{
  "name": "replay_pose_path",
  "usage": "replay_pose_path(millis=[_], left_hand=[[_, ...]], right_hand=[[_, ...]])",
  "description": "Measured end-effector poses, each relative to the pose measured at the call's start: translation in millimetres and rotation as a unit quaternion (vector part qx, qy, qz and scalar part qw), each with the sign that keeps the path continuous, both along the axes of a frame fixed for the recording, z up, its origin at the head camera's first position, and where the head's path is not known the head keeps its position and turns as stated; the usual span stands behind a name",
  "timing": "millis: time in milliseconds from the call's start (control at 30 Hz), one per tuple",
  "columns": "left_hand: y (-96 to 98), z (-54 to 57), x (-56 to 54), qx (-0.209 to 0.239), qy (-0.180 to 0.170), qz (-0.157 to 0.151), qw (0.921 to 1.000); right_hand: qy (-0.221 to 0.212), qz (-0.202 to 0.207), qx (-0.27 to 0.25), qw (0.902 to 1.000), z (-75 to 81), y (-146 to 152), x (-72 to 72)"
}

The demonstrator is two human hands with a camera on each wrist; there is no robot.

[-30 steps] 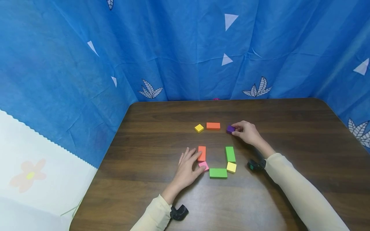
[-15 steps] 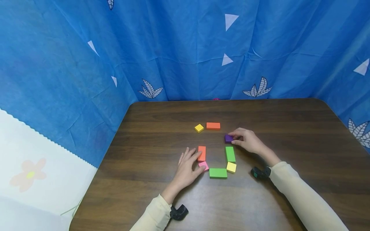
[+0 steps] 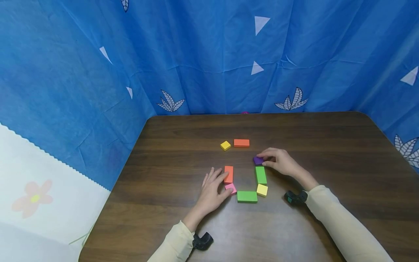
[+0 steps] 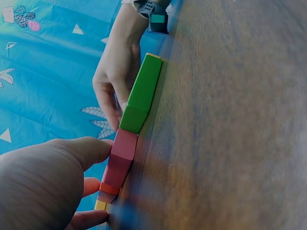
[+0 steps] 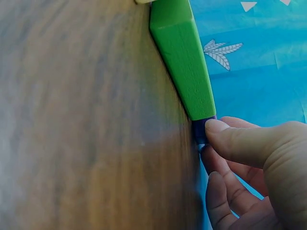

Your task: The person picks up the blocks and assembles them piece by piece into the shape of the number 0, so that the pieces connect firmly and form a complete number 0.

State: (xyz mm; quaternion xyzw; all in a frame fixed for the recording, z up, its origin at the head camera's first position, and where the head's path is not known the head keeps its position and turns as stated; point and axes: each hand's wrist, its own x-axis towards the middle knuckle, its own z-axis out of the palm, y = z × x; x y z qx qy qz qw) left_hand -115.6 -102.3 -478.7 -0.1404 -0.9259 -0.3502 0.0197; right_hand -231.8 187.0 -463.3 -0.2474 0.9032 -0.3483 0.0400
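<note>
My right hand [image 3: 280, 161] pinches a small purple block [image 3: 258, 161] between thumb and fingers, at the far end of a standing green block [image 3: 260, 175]. In the right wrist view the purple block [image 5: 201, 130] sits against the green block's end, partly hidden by the thumb. My left hand [image 3: 209, 193] rests with spread fingers at the left side, its thumb on a pink block [image 3: 230, 187] and a finger over an orange block [image 3: 228, 173]. A pale yellow block [image 3: 262, 190] and another green block [image 3: 247, 197] lie between the two sides, forming a U shape.
Farther back on the wooden table [image 3: 183, 145] lie a yellow block [image 3: 225, 145] and a second orange block [image 3: 241, 143], side by side. A blue curtain [image 3: 209, 54] hangs behind the table. Each wrist wears a black camera.
My right hand has brought the purple block nearer and slightly left, from beside the far orange block to the green block's far end. The left hand has stayed in place.
</note>
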Motion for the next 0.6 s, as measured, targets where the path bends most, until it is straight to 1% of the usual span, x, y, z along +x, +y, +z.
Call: replay_pose_path(millis=[267,600], left_hand=[[-0.1,-0.7,-0.7,-0.008,-0.003,-0.001,1.0],[-0.7,0.6,0.0,-0.007,-0.005,-0.005,0.9999]], right_hand=[[-0.018,0.005,0.001,0.9998,2.9,-1.3,4.0],[-0.015,0.003,-0.006,0.9999,1.1,-3.3,6.9]])
